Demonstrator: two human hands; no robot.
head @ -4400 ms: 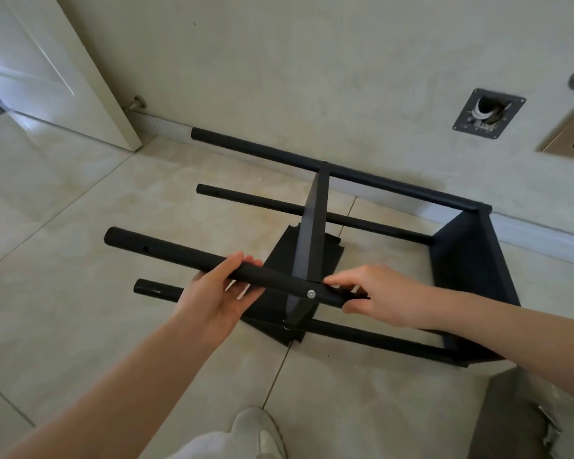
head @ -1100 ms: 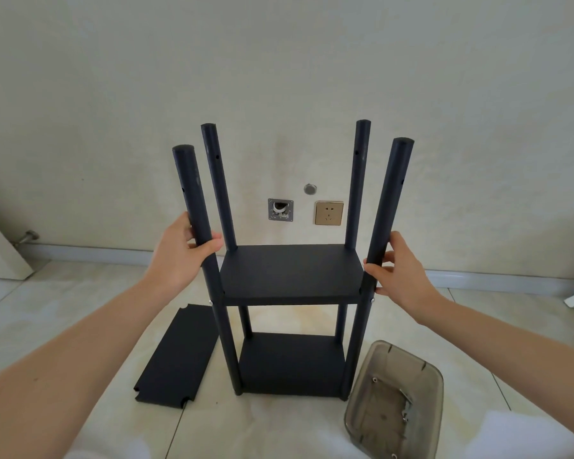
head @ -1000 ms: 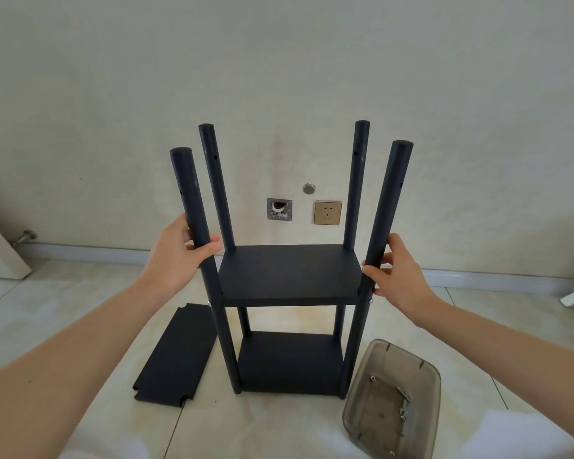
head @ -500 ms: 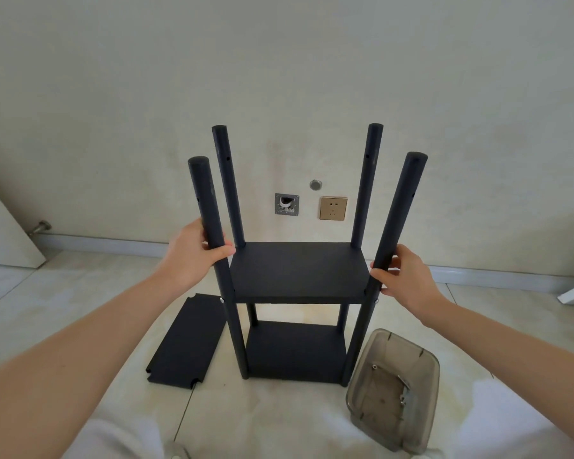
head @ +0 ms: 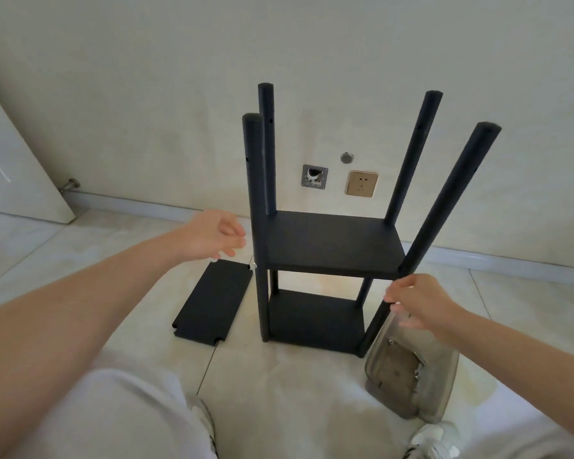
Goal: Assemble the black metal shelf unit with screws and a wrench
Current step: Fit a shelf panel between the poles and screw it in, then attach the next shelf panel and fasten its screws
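Black steel makes up the shelf unit (head: 328,246), which stands upright on the tiled floor (head: 279,392) near the far wall, two panels fitted and four posts rising bare above them. A third, loose panel (head: 212,301) lies flat just left of it, probably waiting for the top holes. The left hand (head: 212,235) hovers beside the near left post, fingers loosely curled around nothing. The right hand (head: 415,301) rests relaxed fingers against the near right post, likely steadying the frame. A smoky plastic tray (head: 411,372) of hardware sits at the right, within reach.
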